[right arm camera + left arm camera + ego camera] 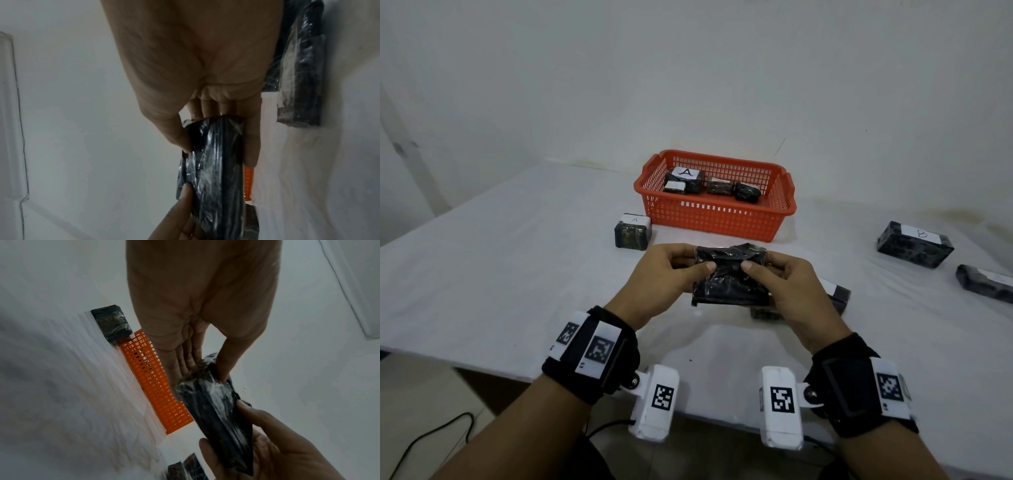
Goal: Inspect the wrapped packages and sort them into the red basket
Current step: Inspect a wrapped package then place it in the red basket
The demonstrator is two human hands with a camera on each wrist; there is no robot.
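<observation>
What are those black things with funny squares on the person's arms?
Both hands, the left hand and the right hand, are bare. Each wrist wears a black strap with white tags printed in black-and-white square patterns. A white box hangs from the left strap, and another white box from the right, each with its own square pattern. The arms have no sleeves.

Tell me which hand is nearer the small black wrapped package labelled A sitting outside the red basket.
Left. The left hand sits just in front of the package labelled A; the right hand is further right, both gripping another black wrapped package.
</observation>
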